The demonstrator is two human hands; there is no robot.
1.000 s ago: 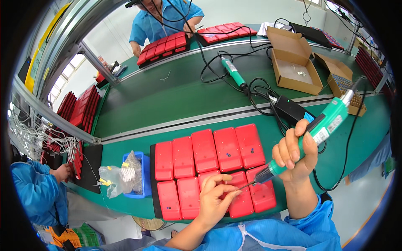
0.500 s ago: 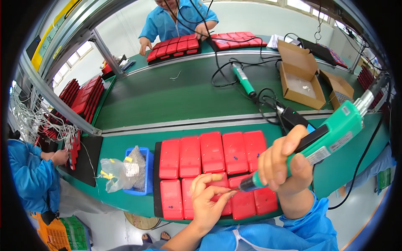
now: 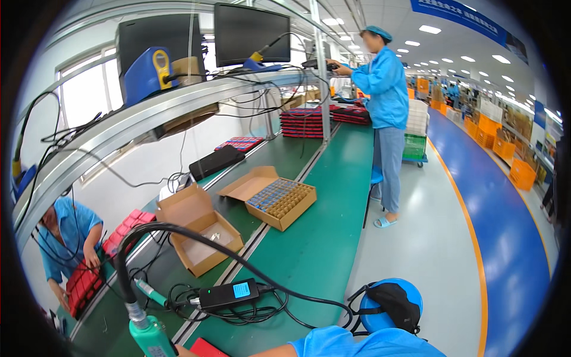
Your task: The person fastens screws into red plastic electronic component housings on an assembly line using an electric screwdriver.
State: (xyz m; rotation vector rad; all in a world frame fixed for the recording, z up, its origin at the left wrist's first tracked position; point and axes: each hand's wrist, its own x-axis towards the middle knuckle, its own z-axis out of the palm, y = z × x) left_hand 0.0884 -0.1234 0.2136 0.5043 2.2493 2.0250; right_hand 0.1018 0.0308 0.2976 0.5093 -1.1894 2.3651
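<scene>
At the lower left edge of the head view is a green electric screwdriver (image 3: 151,338), its thick black cable rising from the end and arching to the right. Only a sliver of my right hand (image 3: 184,352) shows, against the screwdriver's body; most of its fingers are cut off by the frame. Beside it, a corner of a red plastic case (image 3: 207,347) shows on the green bench. My blue sleeve (image 3: 369,344) spans the bottom. My left hand is out of view.
A black power adapter (image 3: 229,294) with coiled cables lies near a second green screwdriver (image 3: 150,291). Beyond are an open cardboard box (image 3: 202,250) and a divided one (image 3: 282,205). A blue stool (image 3: 380,315) holds a black bag. One person (image 3: 386,89) stands far right; another (image 3: 68,238) handles red cases.
The view has swung to the right and up. The rows of red cases and my left hand have left the picture, and the screwdriver now sits at the lower left.
</scene>
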